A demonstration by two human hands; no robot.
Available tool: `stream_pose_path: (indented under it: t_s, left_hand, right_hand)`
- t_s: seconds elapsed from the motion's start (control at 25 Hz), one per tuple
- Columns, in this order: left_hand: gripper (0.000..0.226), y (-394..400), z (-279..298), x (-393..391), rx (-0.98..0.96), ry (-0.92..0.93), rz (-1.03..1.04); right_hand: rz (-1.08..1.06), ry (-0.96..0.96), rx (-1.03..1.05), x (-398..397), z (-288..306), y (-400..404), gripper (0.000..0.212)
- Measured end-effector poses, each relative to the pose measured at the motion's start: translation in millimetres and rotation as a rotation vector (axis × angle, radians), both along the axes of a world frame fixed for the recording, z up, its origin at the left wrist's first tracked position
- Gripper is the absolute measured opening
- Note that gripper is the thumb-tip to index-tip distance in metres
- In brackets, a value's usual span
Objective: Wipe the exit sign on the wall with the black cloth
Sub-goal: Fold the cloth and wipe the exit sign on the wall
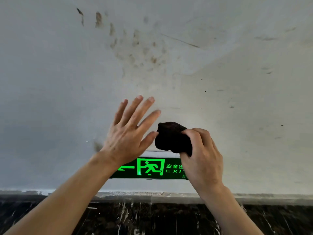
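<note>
— Where is the cloth?
— The right hand (201, 155) squeezes the black cloth (171, 137) in a ball, mid-frame, just above the green exit sign (152, 167).
— And the other hand?
— The left hand (128, 136) is spread wide and holds nothing.
— What's next?
— I think wiping hasn't started. Bring the cloth down onto the sign and rub.

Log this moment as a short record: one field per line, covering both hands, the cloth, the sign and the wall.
left hand: open, fingers spread, empty
right hand: closed on the black cloth
black cloth: bunched, at the sign's top edge
exit sign: lit green, low on the wall, both ends hidden by the arms
wall: pale, brown smudges above the hands
baseboard: dark marble with white veins
</note>
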State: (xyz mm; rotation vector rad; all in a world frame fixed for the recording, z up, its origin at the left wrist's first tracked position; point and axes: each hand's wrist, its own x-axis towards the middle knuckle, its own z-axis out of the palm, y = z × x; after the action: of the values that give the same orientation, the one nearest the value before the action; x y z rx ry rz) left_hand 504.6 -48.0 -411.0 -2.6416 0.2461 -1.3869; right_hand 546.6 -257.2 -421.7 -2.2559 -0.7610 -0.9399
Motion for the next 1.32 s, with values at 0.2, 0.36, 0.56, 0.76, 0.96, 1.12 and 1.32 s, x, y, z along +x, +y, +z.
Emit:
stream_pose_path:
  t_s: [0.2, 0.36, 0.56, 0.76, 0.96, 1.12, 1.32]
  left_hand:
    - [0.062, 31.6, -2.8, 34.4, 0.176, -0.053, 0.134]
    - [0.065, 50.9, -0.7, 59.2, 0.314, -0.11, 0.102]
    - [0.067, 60.8, -6.7, 75.3, 0.396, -0.225, 0.116]
    - [0.066, 62.7, -8.5, 78.6, 0.404, -0.265, 0.097]
    - [0.066, 62.5, -8.4, 78.9, 0.403, -0.261, 0.102]
    - [0.067, 63.5, -8.8, 79.6, 0.41, -0.254, 0.108]
    - [0.068, 63.4, -9.1, 80.6, 0.412, -0.258, 0.115]
  right_hand:
    - [-0.002, 0.008, -0.004, 1.7, -19.3, -9.7, 0.052]
    - [-0.004, 0.061, -0.012, 5.4, -39.0, -7.7, 0.055]
    - [0.039, 0.099, -0.028, 9.2, -72.1, 4.1, 0.052]
    - [0.143, 0.071, 0.005, 10.1, -86.2, 35.6, 0.051]
    - [0.294, 0.004, -0.13, -0.5, -79.4, 101.5, 0.054]
    - [0.379, -0.034, -0.28, -11.7, -84.1, 142.6, 0.048]
    - [0.392, 0.039, -0.479, -12.6, -92.6, 161.5, 0.051]
